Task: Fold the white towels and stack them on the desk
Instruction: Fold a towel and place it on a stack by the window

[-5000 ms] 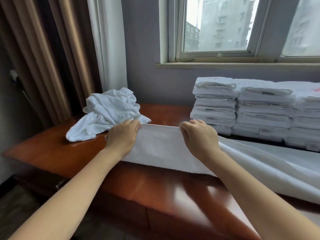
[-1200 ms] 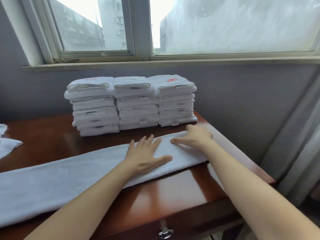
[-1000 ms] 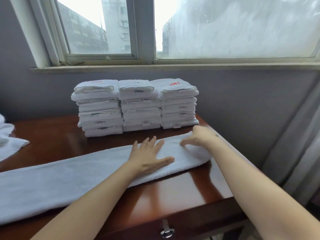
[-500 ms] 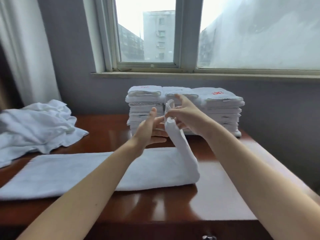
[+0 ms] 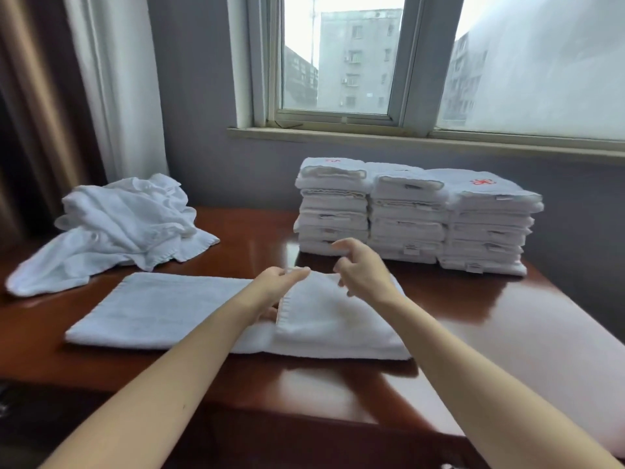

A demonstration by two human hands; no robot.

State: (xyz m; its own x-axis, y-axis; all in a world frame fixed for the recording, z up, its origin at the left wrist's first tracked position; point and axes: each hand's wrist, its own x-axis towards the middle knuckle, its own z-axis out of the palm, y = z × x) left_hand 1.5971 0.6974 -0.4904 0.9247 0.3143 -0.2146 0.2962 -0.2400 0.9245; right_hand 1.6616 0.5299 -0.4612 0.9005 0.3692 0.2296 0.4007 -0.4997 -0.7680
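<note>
Towel (image 5: 169,309) on desk (image 5: 473,333), right end folded over. Left grip (image 5: 282,287), fingers straight, touches the flap's edge; right grip (image 5: 363,270) hovers loosely curled, empty. Earlier, both held this end raised.

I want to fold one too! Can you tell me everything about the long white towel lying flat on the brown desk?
The long white terry towel lies flat on the glossy reddish-brown wooden desk, soft and fluffy-looking, already folded into a narrow strip. Its right end is folded back over itself as a flap with a stitched hem. The left hand touches that hem; whether it pinches it is unclear. The right hand hovers above, loosely curled, holding nothing.
</note>
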